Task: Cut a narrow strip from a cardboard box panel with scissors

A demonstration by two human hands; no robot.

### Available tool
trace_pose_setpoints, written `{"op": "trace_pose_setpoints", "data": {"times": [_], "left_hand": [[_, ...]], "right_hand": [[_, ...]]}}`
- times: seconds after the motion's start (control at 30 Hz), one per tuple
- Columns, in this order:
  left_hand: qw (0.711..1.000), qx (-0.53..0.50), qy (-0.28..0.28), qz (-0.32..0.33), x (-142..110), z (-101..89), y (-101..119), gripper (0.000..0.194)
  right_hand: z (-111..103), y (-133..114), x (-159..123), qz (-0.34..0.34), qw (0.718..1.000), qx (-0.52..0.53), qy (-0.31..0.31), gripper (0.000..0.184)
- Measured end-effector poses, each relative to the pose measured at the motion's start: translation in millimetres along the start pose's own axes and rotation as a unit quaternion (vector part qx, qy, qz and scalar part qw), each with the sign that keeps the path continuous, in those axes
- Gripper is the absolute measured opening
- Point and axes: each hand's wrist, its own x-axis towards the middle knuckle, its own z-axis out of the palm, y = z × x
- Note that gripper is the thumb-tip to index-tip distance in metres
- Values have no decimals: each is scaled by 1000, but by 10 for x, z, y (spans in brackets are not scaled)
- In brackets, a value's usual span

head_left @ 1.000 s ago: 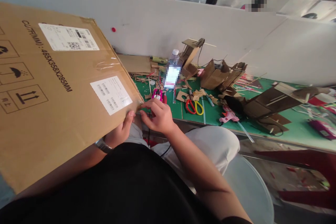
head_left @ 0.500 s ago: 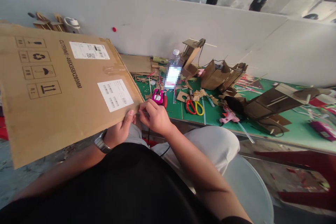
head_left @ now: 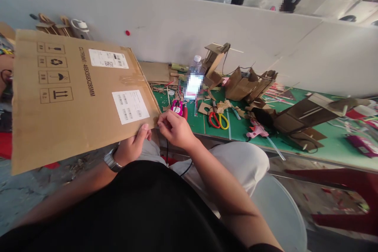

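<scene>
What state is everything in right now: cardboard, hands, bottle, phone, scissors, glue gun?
Cardboard, held up, tilted, tape on it.
Left hand, gripping the cardboard's near edge.
Right hand, curled at its corner; grip unclear.
Bottle, upright, capped.
Phone, screen lit.
Scissors, lying down; open or shut unclear.
Glue gun, lying down; power unclear.

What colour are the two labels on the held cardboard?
White with dark print: the upper label and the lower label alike, clearest in the head view.
</scene>
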Motion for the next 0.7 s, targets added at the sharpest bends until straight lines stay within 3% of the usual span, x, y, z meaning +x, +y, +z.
{"op": "trace_pose_setpoints", "data": {"times": [0.23,0.33,0.7], "left_hand": [[1000,-16,9,-13,-1,-22,58,46],[999,-43,16,-30,1,-22,68,47],[997,-59,-25,-44,34,-47,104,45]], "right_hand": [[-86,35,12,-69,998,7,4,23],[-69,62,9,-99,995,4,17,18],[-84,14,29,-72,997,24,-8,10]]}}
